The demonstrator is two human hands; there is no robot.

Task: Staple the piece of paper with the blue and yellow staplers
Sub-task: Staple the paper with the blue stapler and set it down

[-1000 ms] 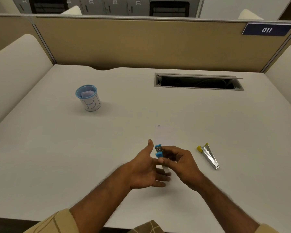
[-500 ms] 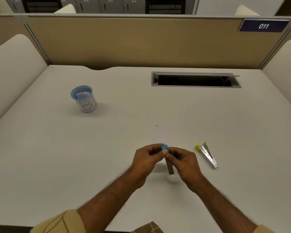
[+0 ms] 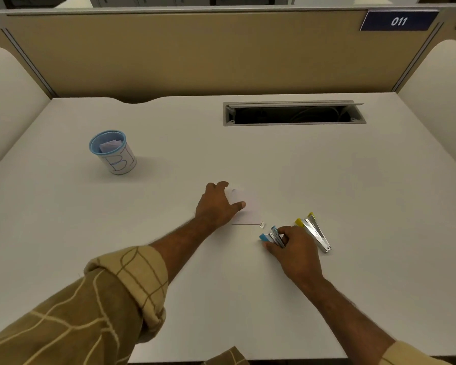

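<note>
White paper (image 3: 248, 206) lies flat near the middle of the desk (image 3: 353, 180), pinned at its left edge by our left hand (image 3: 217, 206), fingers spread; our right hand (image 3: 291, 246) grips the blue stapler (image 3: 270, 236) just off the sheet's near right corner, beside a small glinting scrap (image 3: 261, 224); the yellow stapler (image 3: 315, 231) rests untouched further right. We judge stapling not yet begun; both staplers remain to be applied. Bare desk surrounds the sheet; the cup (image 3: 113, 152) and cable slot (image 3: 294, 113) sit well apart, the front edge close to our forearms
</note>
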